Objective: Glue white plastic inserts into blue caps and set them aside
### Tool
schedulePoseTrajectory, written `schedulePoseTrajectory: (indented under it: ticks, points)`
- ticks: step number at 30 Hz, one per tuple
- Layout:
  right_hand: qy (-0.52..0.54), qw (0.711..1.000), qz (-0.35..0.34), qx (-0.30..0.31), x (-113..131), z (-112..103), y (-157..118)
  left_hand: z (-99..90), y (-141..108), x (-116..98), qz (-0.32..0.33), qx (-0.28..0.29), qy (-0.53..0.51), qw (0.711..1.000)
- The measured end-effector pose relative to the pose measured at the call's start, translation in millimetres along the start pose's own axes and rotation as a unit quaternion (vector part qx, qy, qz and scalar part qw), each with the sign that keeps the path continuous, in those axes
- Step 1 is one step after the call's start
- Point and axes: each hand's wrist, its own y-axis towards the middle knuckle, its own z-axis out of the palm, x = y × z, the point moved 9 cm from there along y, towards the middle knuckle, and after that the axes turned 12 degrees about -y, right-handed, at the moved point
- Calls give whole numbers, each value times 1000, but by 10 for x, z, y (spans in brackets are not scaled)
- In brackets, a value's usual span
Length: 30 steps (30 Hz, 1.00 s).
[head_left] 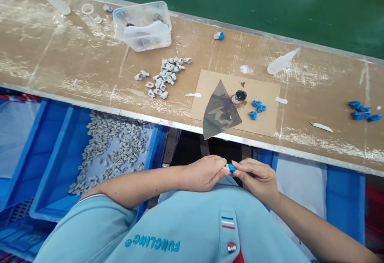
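Note:
Close to my body, below the table's front edge, both hands meet at one small part. My left hand (207, 173) is closed, pinching its pale grey end. A blue piece (232, 168) at the other end is pinched between the thumb and fingers of my right hand (259, 177). The two pieces touch; how far they fit together is hidden by my fingers. Ahead on the table, several blue pieces (257, 103) lie on a cardboard sheet (270, 125), beside a small cup of dark liquid (241, 96) and a camouflage cloth (220, 113).
Loose grey parts (169, 71) lie left of the cardboard, below a clear plastic box (147, 39). More blue pieces (361, 111) sit far right. A blue bin (66, 147) of grey parts stands lower left; another blue bin (345, 199) stands right. Plastic scrapers (282, 62) lie about.

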Motion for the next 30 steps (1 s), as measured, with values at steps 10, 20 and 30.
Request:
schedulePoseTrajectory:
  ticks: [10,20,30]
  points:
    - [-83,994,-63,19,-62,-67,184,-211,184,94,-6,45,51,998]
    - [-295,937,53,-177,-632,-1028,467,-2484,1154,532,-245,-309,221,892]
    - [-332,915,66,-221,-933,-1270,398,-3101,1503,652,-235,-441,210,840]
